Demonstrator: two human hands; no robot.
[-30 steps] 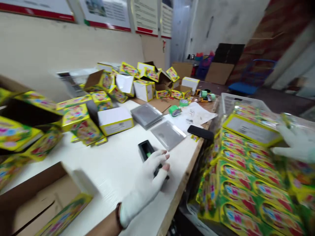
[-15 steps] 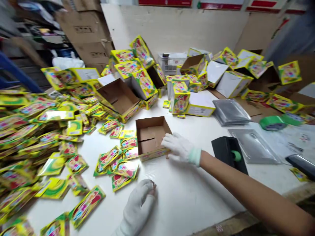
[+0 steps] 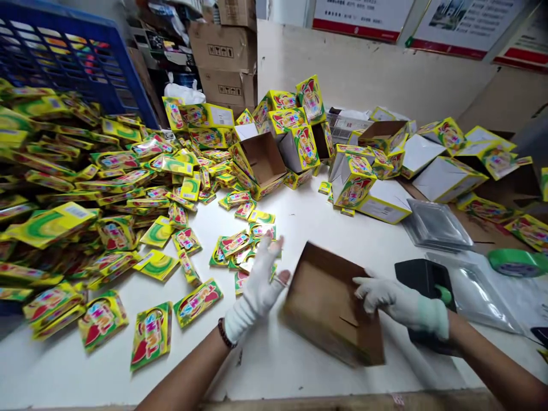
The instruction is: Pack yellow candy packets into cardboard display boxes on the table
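An open cardboard box (image 3: 327, 297), brown inside with a yellow printed outside, is turned at an angle near the table's front, slightly blurred. My right hand (image 3: 387, 297), in a white glove with bare fingertips, grips its right wall, fingers over the rim. My left hand (image 3: 259, 277), gloved likewise, is open with fingers spread, just left of the box and apart from it. Behind that hand lies a small cluster of flat yellow-green candy packets (image 3: 235, 244), partly hidden by it. Loose packets (image 3: 197, 302) lie further left on the white table (image 3: 265, 374).
A large heap of packets (image 3: 107, 182) covers the left side, before a blue crate (image 3: 81, 57). Printed boxes (image 3: 291, 125) are piled at the back. A black tape dispenser (image 3: 422, 279), clear plastic packs (image 3: 439, 222) and green tape (image 3: 516, 262) lie at right.
The box has been turned and brought nearer the table's front, my right hand now on its right wall. My left hand has risen and spread its fingers. The view has swung left.
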